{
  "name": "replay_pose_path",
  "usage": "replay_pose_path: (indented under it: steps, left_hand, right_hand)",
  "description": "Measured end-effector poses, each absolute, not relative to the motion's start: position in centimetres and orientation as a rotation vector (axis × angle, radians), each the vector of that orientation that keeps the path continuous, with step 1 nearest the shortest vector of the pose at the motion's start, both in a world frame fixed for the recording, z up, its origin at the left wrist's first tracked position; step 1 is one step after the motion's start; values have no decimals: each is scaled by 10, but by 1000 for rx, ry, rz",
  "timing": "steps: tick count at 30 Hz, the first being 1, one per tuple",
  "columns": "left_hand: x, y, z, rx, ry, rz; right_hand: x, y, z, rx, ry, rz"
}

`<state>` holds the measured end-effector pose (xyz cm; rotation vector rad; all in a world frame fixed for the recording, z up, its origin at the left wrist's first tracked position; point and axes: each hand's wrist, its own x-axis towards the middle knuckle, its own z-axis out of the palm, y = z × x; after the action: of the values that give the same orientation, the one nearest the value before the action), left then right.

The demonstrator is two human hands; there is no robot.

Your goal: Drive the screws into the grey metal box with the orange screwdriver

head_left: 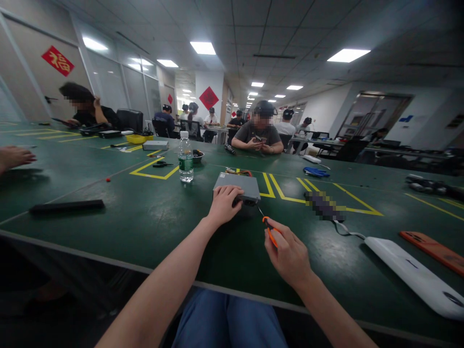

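Observation:
A grey metal computer power supply unit (250,184) rests on the green table in front of me, with coloured wires (239,172) at its far side. My left hand (226,200) grips its near left part, fingers over the top and thumb at the near face. In my right hand (288,249) is a screwdriver (267,224) with an orange and black handle. Its thin shaft points up and left, the tip close to the unit's near right corner. Whether the tip touches a screw is too small to tell.
A water bottle (186,162) stands left of the unit, near a small bowl (197,155). A black bar (67,207) lies at left. To the right are a white power bank (409,270), an orange phone (435,249) and blue gloves (316,172). A person (259,133) sits opposite.

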<state>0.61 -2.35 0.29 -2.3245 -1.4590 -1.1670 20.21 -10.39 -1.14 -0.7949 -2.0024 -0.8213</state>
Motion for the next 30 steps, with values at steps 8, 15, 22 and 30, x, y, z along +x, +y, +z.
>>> replay_pose_path:
  steps: [8, 15, 22, 30]
  left_hand:
    - [6, -24, 3, -2323, -1470, -1155]
    - [6, -23, 4, -2329, -1462, -1164]
    - [5, -24, 4, -2351, -1467, -1147]
    - [5, -23, 3, -2341, -1445, -1169]
  right_hand:
    - [206, -105, -14, -727, -2018, -847]
    - [207, -102, -9, -625, -2035, -874]
    - [200, -96, 5, -433, -2181, -881]
    - [192, -90, 1, -447, -2165, -913]
